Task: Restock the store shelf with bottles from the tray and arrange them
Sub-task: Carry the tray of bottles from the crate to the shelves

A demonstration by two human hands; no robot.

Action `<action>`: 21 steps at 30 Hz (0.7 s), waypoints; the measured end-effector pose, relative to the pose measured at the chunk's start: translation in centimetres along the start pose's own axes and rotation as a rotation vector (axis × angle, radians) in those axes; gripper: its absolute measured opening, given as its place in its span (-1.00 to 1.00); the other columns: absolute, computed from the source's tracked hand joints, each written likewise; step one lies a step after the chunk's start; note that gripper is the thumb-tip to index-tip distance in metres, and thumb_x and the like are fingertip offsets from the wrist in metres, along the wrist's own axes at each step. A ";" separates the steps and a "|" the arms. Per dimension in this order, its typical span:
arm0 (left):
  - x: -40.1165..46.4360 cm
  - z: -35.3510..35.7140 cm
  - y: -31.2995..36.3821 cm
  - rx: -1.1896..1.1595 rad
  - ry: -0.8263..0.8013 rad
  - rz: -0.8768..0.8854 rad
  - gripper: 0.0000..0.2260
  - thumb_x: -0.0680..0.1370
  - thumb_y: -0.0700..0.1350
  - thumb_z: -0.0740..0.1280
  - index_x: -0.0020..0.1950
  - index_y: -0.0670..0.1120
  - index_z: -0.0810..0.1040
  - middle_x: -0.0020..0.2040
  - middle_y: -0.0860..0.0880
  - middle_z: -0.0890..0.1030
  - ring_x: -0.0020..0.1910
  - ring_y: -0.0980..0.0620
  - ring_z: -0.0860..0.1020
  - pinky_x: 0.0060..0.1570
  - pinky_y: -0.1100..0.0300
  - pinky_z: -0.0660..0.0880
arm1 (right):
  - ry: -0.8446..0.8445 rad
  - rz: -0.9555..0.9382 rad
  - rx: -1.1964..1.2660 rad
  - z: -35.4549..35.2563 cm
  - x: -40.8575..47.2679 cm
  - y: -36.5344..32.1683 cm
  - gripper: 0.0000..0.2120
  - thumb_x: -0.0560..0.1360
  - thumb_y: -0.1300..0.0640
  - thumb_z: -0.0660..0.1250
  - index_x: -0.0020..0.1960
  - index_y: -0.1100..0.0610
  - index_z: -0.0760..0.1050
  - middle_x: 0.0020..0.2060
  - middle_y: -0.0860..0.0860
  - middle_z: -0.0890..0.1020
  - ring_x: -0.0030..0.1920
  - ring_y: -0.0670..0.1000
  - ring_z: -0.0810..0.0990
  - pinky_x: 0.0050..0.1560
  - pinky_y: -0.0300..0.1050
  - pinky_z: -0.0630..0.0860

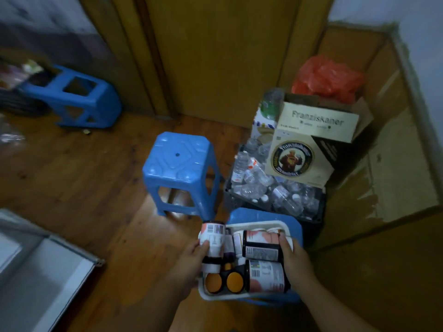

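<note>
A white tray (242,297) rests on a blue stool (296,230) at the bottom centre and holds several dark bottles with pink-and-white labels, some lying down, two showing orange caps (235,281). My left hand (191,257) is closed around one bottle (212,238) at the tray's left side, lifted partly above the rim. My right hand (293,256) grips the end of a bottle (261,245) lying on its side in the tray. No shelf is clearly in view.
Another blue stool (178,167) stands just beyond the tray. A dark crate (230,195) full of empty clear bottles, a Franziskaner carton (311,140) and a red bag (328,79) sit right. A third stool (76,99) lies far left. A grey panel (43,267) fills the lower left.
</note>
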State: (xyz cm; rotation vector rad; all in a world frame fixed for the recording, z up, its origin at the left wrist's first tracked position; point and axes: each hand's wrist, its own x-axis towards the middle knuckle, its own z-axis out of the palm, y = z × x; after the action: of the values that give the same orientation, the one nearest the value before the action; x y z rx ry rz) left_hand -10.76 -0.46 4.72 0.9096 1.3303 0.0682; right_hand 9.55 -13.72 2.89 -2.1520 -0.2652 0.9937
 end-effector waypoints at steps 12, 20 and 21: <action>-24.7 -26.4 -12.1 -0.528 0.406 0.158 -0.69 0.58 -0.05 0.25 0.27 -0.16 0.41 0.13 -0.21 0.61 -0.06 -0.14 0.61 -0.25 0.08 0.55 | -0.389 -0.414 -0.278 19.8 -25.7 -10.6 -0.69 0.51 -0.19 0.18 0.05 0.01 0.50 0.09 0.16 0.61 0.09 0.14 0.55 0.03 -0.05 0.40; -42.1 -42.3 -27.8 -0.776 0.713 0.255 -0.81 0.58 -0.04 0.26 0.14 -0.08 0.39 -0.06 -0.12 0.61 -0.16 -0.08 0.62 -0.37 0.14 0.57 | -0.741 -0.612 -0.406 37.5 -47.7 -10.0 -0.72 0.56 -0.09 0.17 -0.10 0.10 0.50 -0.20 0.04 0.62 -0.26 -0.07 0.59 -0.40 -0.38 0.49; -44.1 -43.9 -29.8 -0.787 0.768 0.244 -0.81 0.58 -0.02 0.25 0.14 -0.06 0.38 -0.06 -0.11 0.59 -0.14 -0.09 0.61 -0.33 0.11 0.57 | -0.803 -0.627 -0.446 39.7 -50.5 -9.5 -0.68 0.55 -0.13 0.15 -0.07 0.10 0.51 -0.16 0.09 0.64 -0.20 0.01 0.63 -0.24 -0.25 0.56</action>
State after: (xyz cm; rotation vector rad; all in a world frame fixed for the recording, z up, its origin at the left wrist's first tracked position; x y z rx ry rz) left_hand -73.97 -20.43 23.82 0.3453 1.6734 1.1433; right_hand -52.44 -8.80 21.50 -1.7005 -1.5551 1.4349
